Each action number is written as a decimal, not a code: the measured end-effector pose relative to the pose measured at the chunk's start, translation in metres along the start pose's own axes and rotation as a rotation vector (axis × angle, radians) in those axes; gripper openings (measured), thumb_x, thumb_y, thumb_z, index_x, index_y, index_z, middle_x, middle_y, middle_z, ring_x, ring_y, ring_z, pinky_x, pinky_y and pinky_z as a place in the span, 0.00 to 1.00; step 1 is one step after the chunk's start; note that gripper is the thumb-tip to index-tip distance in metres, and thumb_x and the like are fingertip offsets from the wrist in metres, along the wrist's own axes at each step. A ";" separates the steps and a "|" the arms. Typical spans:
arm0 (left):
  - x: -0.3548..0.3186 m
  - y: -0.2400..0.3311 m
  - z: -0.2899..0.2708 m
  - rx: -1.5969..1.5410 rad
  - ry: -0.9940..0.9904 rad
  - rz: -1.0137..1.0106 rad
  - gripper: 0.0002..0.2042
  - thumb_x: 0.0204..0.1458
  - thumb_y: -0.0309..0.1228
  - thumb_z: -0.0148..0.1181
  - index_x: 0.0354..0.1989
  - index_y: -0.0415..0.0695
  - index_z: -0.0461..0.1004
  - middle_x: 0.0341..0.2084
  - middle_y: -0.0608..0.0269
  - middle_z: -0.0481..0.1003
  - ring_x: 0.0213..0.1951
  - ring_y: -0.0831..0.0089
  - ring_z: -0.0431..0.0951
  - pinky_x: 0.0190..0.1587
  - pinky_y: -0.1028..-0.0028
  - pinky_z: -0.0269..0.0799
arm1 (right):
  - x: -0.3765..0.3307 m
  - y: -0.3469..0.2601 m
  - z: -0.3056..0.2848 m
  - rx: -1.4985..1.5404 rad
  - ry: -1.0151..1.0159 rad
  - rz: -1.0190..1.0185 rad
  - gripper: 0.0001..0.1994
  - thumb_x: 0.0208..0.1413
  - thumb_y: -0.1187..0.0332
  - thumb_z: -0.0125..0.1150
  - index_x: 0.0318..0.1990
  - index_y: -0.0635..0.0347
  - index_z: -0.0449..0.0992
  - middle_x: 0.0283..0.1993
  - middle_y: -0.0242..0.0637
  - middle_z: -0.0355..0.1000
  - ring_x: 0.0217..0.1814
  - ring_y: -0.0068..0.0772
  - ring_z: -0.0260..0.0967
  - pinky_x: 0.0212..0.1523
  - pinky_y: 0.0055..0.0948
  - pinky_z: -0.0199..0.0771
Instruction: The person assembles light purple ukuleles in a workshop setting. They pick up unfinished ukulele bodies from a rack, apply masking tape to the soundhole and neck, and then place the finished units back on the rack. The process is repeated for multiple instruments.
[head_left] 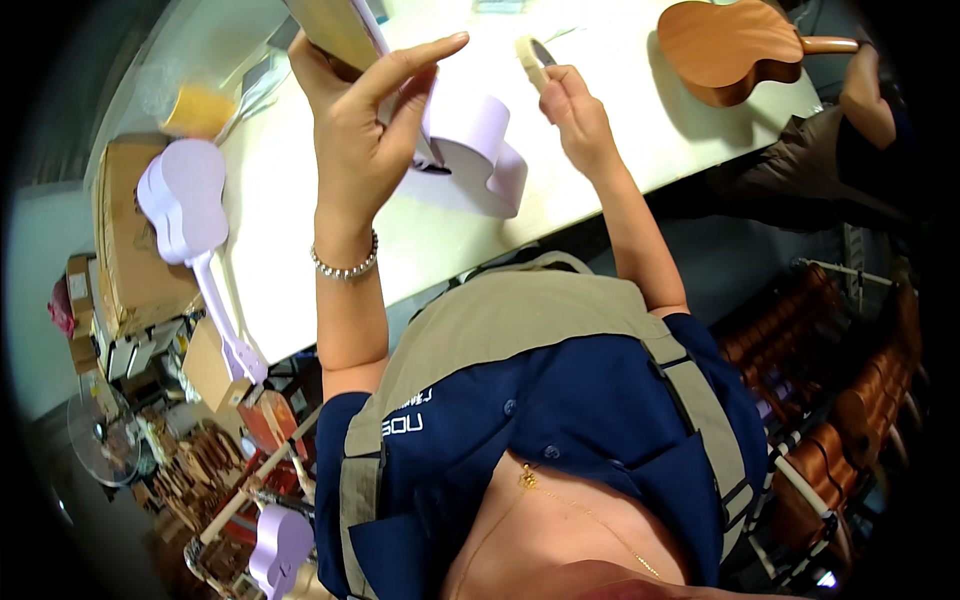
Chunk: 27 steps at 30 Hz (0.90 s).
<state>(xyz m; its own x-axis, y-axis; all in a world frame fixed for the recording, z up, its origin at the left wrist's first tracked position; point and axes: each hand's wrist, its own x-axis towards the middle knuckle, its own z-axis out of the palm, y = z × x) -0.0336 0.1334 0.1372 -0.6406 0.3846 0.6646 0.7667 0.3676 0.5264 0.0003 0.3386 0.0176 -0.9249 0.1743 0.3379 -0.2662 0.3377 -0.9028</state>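
My left hand (365,130) is closed around the raised neck part of a lilac ukulele (472,130), its index finger stretched out to the right. A tan face with a lilac edge shows above that hand. The ukulele's curved body tilts over the white table, partly hidden behind my fingers and wrist. In my right hand (580,115) is a roll of pale masking tape (533,66), pinched at its lower rim and held just above the table, to the right of the ukulele body and apart from it.
Another person's hand (866,95) holds a brown wooden ukulele (725,50) at the white table's (290,290) far right. A second lilac ukulele (195,195) rests along the left edge, near a cardboard box (130,240) and a yellow roll (198,110). Brown instrument bodies (840,440) fill a rack at right.
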 end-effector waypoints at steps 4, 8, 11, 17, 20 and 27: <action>0.005 0.004 0.013 0.157 -0.004 0.086 0.15 0.41 0.39 0.65 0.40 0.59 0.77 0.40 0.59 0.55 0.46 0.63 0.55 0.48 0.74 0.60 | -0.003 -0.054 -0.013 -0.162 0.018 -0.252 0.08 0.55 0.68 0.50 0.38 0.61 0.70 0.26 0.41 0.68 0.28 0.42 0.65 0.31 0.33 0.65; 0.014 0.026 0.030 0.065 -0.033 0.040 0.15 0.40 0.36 0.65 0.40 0.57 0.77 0.46 0.53 0.53 0.51 0.57 0.55 0.50 0.72 0.58 | -0.008 -0.073 -0.026 -0.272 0.084 -0.331 0.06 0.50 0.70 0.53 0.35 0.60 0.70 0.25 0.41 0.68 0.27 0.43 0.65 0.29 0.36 0.64; 0.006 0.024 0.043 0.065 -0.017 0.022 0.12 0.35 0.28 0.68 0.33 0.52 0.79 0.44 0.55 0.55 0.47 0.60 0.59 0.49 0.73 0.57 | -0.013 -0.074 -0.028 -0.426 0.158 -0.446 0.04 0.46 0.70 0.56 0.29 0.59 0.69 0.20 0.42 0.64 0.22 0.44 0.63 0.26 0.39 0.64; -0.004 0.018 0.055 -0.040 0.043 0.031 0.05 0.41 0.19 0.62 0.27 0.43 0.76 0.44 0.58 0.54 0.38 0.71 0.65 0.29 0.80 0.65 | -0.020 -0.080 -0.026 -0.487 0.228 -0.351 0.13 0.47 0.69 0.58 0.41 0.57 0.67 0.18 0.35 0.66 0.19 0.37 0.65 0.24 0.33 0.65; 0.006 0.027 0.067 0.009 0.097 0.108 0.03 0.42 0.23 0.63 0.26 0.44 0.76 0.45 0.60 0.56 0.30 0.76 0.64 0.24 0.81 0.61 | -0.017 -0.094 -0.040 -0.570 0.417 -0.473 0.10 0.45 0.71 0.59 0.37 0.54 0.70 0.17 0.33 0.68 0.17 0.33 0.66 0.20 0.29 0.64; 0.006 0.033 0.071 -0.030 0.061 0.072 0.03 0.41 0.25 0.64 0.24 0.44 0.76 0.46 0.61 0.56 0.23 0.79 0.59 0.22 0.81 0.57 | -0.027 -0.087 -0.037 -0.597 0.466 -0.425 0.04 0.41 0.74 0.60 0.27 0.54 0.73 0.18 0.32 0.69 0.16 0.32 0.66 0.18 0.25 0.65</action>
<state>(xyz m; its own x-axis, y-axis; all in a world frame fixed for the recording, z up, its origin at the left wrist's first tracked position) -0.0152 0.2080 0.1206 -0.5807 0.3568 0.7318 0.8123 0.3147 0.4911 0.0584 0.3387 0.0964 -0.5388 0.2401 0.8075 -0.2562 0.8664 -0.4286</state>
